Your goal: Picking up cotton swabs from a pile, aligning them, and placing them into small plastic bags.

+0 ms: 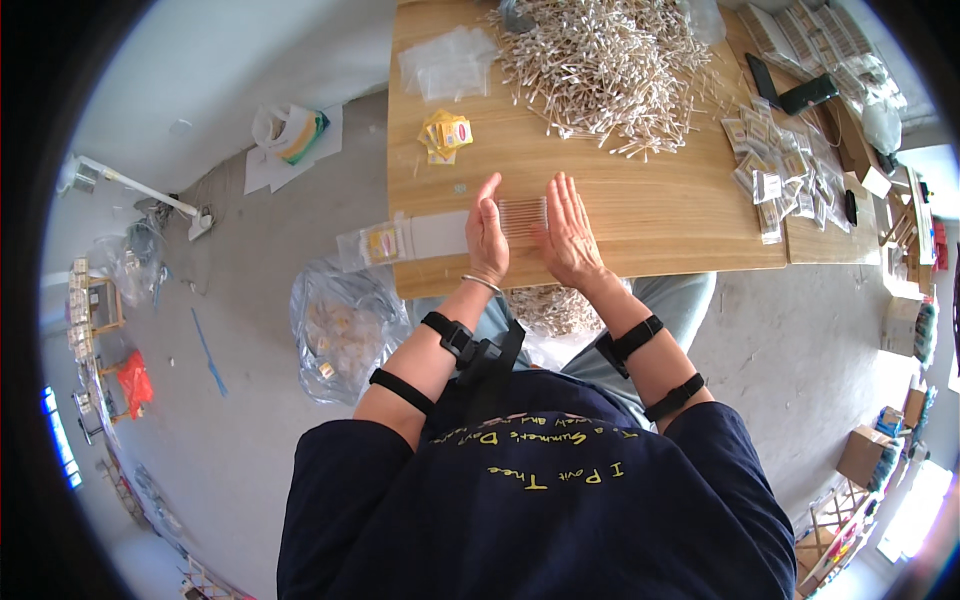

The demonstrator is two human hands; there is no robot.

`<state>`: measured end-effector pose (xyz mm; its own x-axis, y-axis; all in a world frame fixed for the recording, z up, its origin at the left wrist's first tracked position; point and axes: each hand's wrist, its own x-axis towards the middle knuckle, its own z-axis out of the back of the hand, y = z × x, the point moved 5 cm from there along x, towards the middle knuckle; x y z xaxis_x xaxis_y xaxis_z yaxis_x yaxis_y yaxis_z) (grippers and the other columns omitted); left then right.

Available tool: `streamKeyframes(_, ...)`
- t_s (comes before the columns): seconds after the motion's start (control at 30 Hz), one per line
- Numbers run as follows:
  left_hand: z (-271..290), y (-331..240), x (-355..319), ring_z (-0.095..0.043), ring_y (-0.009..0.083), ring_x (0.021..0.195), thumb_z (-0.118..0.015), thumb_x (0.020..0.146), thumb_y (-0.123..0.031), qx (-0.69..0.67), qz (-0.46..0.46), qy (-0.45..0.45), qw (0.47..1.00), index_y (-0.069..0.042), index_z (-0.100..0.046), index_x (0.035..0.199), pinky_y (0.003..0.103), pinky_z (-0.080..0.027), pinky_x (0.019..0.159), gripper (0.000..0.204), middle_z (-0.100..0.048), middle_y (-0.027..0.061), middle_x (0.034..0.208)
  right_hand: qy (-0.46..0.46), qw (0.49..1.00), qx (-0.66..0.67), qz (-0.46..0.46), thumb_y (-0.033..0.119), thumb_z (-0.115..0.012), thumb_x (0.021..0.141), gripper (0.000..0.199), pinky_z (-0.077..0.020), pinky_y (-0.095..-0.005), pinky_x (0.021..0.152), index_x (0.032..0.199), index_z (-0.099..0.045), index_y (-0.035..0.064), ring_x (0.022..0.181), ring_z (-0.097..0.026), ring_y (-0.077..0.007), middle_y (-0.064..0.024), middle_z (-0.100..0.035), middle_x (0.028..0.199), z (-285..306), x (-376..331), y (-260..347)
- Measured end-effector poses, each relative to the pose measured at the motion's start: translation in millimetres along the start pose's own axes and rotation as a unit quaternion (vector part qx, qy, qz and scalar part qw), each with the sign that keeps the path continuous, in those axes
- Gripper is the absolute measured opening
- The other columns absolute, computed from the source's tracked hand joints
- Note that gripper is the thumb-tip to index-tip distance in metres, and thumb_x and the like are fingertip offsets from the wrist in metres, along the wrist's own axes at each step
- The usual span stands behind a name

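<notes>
The widest part of the scene was taken up by a wooden table [690,225], on whose far half a great heap of loose cotton swabs [600,65] had been spread. On the floor to the left, a large clear plastic sack [345,325] was seen with small pieces inside, too blurred to be told apart. At the table's right, a jumble of filled clear packets [785,170] was scattered, and below the near edge a smaller pile of swabs [550,310] was partly hidden by the forearms. Near the far left corner, thin clear plastic sleeves [447,62] were laid in an overlapping stack. Over the near part of the tabletop, both hands were held facing each other. The fingers of the right hand [570,235] were stretched forward, straight and close together; those of the left hand [487,235] were held together too, with the palm turned inward. Between the hands, a neat layer of cotton swabs [523,217] was lined up crosswise, its ends beside the palms; whether it was being pressed cannot be told. Left of the left hand, a white strip [436,235] was laid flat, and beyond it a yellow card in a clear sleeve [381,243] was placed at the table's left edge. Farther up, small yellow cards [445,133] were piled unevenly.
</notes>
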<state>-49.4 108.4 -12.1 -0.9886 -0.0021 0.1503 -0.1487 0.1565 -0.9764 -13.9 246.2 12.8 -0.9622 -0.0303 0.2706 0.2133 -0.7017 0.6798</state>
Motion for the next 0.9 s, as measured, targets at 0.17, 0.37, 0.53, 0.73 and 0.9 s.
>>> streamKeyframes(0.17,-5.1,-5.4,2.7,-0.034,0.0246,0.134,-0.03,0.099,-0.053,-0.003,0.024,0.04,0.999,0.004,-0.038,0.137,0.036,-0.023,0.113,0.069,-0.04,0.0174,0.142,0.127,0.959,-0.241,0.076,0.05,-0.048,0.088,0.08,-0.0114,-0.0425,0.116,0.141,-0.027,-0.0068,0.142,-0.017,-0.0347,-0.0248,-0.021,0.15,-17.4,-15.2,14.6)
streamKeyframes(0.37,3.0,-1.8,5.9,-0.044,0.0212,0.126,-0.035,0.099,-0.049,-0.02,0.042,0.023,0.999,0.002,-0.046,0.132,0.033,-0.032,0.106,0.062,-0.05,0.0157,0.135,0.113,0.958,-0.253,0.078,0.062,-0.047,0.084,0.092,-0.0111,-0.0426,0.116,0.14,-0.028,-0.0077,0.142,-0.015,-0.0342,-0.0247,-0.021,0.15,-19.1,-15.8,22.5)
streamKeyframes(0.53,29.4,-27.8,1.4,-0.056,0.0283,0.106,-0.053,0.094,-0.023,0.237,-0.064,0.108,0.963,-0.005,-0.06,0.119,0.036,-0.042,0.093,0.031,-0.061,0.014,0.112,0.132,0.957,-0.247,0.07,0.073,-0.047,0.078,0.106,-0.0094,-0.0428,0.116,0.142,-0.022,-0.0087,0.143,-0.012,-0.0357,-0.026,-0.017,0.151,-22.0,-16.0,19.1)
streamKeyframes(0.73,24.8,-47.1,-34.3,-0.053,0.0272,0.088,-0.06,0.088,-0.024,0.447,-0.171,0.253,0.841,-0.009,-0.061,0.119,0.039,-0.043,0.081,0.034,-0.056,0.0083,0.094,0.102,0.956,-0.264,0.079,0.068,-0.054,0.075,0.106,-0.0101,-0.0429,0.117,0.142,-0.023,-0.0078,0.143,-0.013,-0.0339,-0.0244,-0.017,0.151,-24.9,-16.4,13.6)
streamKeyframes(0.9,19.9,-44.7,-39.9,-0.051,0.0267,0.094,-0.055,0.091,-0.033,0.498,-0.176,0.277,0.803,-0.01,-0.058,0.123,0.04,-0.039,0.083,0.04,-0.054,0.0067,0.098,0.097,0.961,-0.247,0.079,0.063,-0.054,0.075,0.101,-0.0112,-0.0432,0.116,0.141,-0.026,-0.0082,0.142,-0.016,-0.0344,-0.0249,-0.02,0.15,-24.1,-16.5,17.0)
